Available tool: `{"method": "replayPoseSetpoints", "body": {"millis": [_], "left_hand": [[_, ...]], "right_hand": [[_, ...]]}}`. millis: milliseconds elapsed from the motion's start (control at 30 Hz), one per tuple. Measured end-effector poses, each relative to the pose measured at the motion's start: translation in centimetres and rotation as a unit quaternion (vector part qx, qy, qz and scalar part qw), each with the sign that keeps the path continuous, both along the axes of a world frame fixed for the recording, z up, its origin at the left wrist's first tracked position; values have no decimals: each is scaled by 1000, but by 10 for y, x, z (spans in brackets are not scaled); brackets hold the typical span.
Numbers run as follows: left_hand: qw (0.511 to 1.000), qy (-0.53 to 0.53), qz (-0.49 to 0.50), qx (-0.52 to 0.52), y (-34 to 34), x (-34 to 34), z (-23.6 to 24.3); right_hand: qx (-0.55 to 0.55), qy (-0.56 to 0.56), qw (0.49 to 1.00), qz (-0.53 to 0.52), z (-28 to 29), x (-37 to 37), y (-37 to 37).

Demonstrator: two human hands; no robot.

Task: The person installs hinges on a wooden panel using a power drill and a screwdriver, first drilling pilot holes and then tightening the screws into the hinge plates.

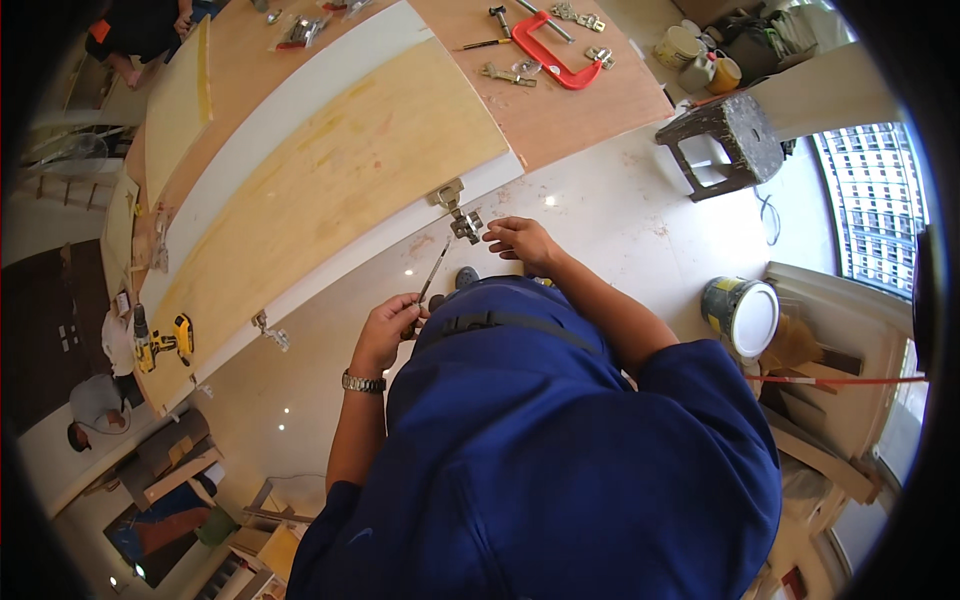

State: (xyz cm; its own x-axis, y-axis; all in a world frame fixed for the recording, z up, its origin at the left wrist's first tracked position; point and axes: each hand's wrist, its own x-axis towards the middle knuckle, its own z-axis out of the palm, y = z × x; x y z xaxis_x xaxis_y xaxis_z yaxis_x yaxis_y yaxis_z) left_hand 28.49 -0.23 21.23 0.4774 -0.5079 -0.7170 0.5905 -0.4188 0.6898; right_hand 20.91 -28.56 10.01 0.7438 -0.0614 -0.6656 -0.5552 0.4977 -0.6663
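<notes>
My left hand, a watch on its wrist, is closed round a screwdriver. The handle is mostly hidden by my fingers, and the thin shaft points up toward a metal cabinet hinge. That hinge is fixed at the near right corner of a yellowish wooden door panel, its arm jutting out past the white edge. Just right of the hinge is my right hand, fingers apart and slightly bent, with nothing visible in them; whether a fingertip touches the hinge I cannot tell. A second hinge sits farther left along the same edge.
On the table lie a red C-clamp, loose hinges and a hammer. A yellow-black cordless drill rests at the panel's left end. To the right stand a dark stool and a bucket. Other people are at left.
</notes>
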Motion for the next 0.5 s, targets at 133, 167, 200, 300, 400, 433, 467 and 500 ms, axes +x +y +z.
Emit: {"method": "replayPoseSetpoints", "body": {"millis": [133, 167, 200, 300, 400, 433, 467, 500], "left_hand": [[1000, 7, -3, -18, 18, 11, -5], [999, 7, -5, -32, 24, 13, -10], [999, 6, -8, -45, 30, 15, -14], [997, 14, -36, -67, 41, 22, -22], [994, 27, -48, -93, 50, 28, -26], [994, 28, -51, -98, 52, 31, -27], [992, 31, -64, -101, 54, 33, -28], [991, 33, -76, -105, 55, 35, -30]], "right_hand": [[-25, 33, 998, -47, 10, -11, 18], [-29, 49, 996, -72, 13, -15, 22], [-32, 64, 993, -96, 16, -19, 27], [-40, 56, 990, -123, 16, -34, 39], [-43, 50, 991, -114, 44, -36, 56], [-47, 51, 991, -118, 53, -35, 64], [-44, 27, 992, -112, 61, -33, 71], [-41, 4, 994, -106, 69, -31, 79]]}}
